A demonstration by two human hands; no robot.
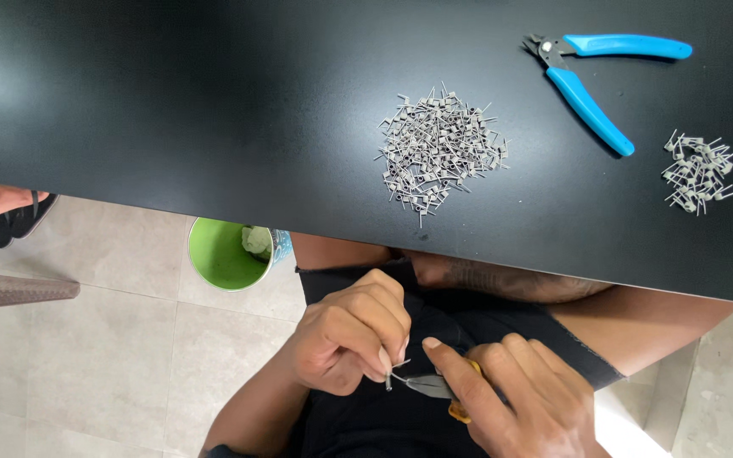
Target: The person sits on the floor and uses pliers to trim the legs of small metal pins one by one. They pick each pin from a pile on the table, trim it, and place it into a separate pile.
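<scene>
While both hands work below the near edge of the black table (171, 102), over the lap, the tabletop itself carries only three clusters. Left hand (349, 339): fingers curled, pinching a small metal wire coil (394, 373) between thumb and fingertips. Right hand (523, 394): clenched around small pliers (434, 386) with a yellow grip, index finger laid along the top; pliers' nose touches the coil at the left fingertips. Hands sit just beside each other, well clear of the table edge above them.

On the table: large pile of grey wire coils (439, 148) mid-surface, near the front edge, a few strays almost at the lip. Blue-handled cutters (591, 80) lie spread apart up right, well apart from the big pile. Smaller pile of coils (699, 174) sits far right, close to the frame edge and just beside the cutter's lower handle tip. Whole left half of the table is bare black surface.

Below the edge: green cup (224, 254) on the tiled floor (103, 356), just left of the knee, near the left hand. Another person's foot in a black sandal (19, 219) at far left, well apart.
</scene>
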